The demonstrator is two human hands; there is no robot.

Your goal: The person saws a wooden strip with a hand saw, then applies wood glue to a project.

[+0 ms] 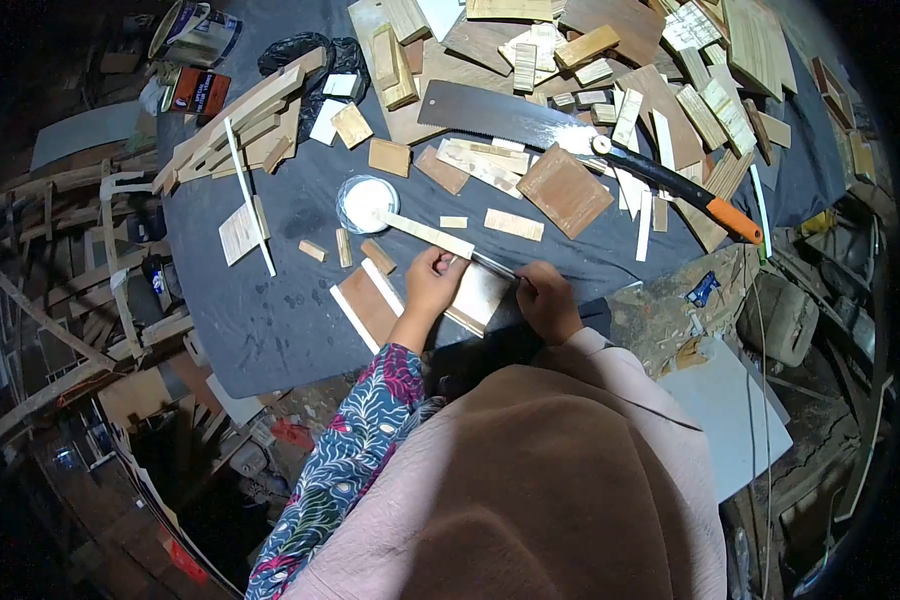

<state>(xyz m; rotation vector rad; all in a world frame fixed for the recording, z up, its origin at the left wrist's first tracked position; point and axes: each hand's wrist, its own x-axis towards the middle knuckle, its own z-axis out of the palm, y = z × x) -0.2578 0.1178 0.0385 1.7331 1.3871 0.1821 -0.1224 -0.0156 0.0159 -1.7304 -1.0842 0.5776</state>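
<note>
My left hand (430, 287) is closed at the upper left edge of a pale board (482, 293), just under a light wooden strip (430, 233); what its fingers grip is partly hidden. My right hand (550, 303) is closed around a thin dark tool (494, 265) that points left to the strip's near end. The strip's far end lies over the rim of a round tub of white paste (368, 203). Left of my left hand lies a brown board with white edges (367, 303). Small wood blocks (375, 254) lie beside the tub.
A handsaw (510, 115) with an orange-ended handle lies across heaped wood offcuts at the back right. Long wood strips (240, 125) are stacked at the left. A red-brown box (198, 92) and a large can (195, 35) stand at the back left of the dark cloth (270, 335).
</note>
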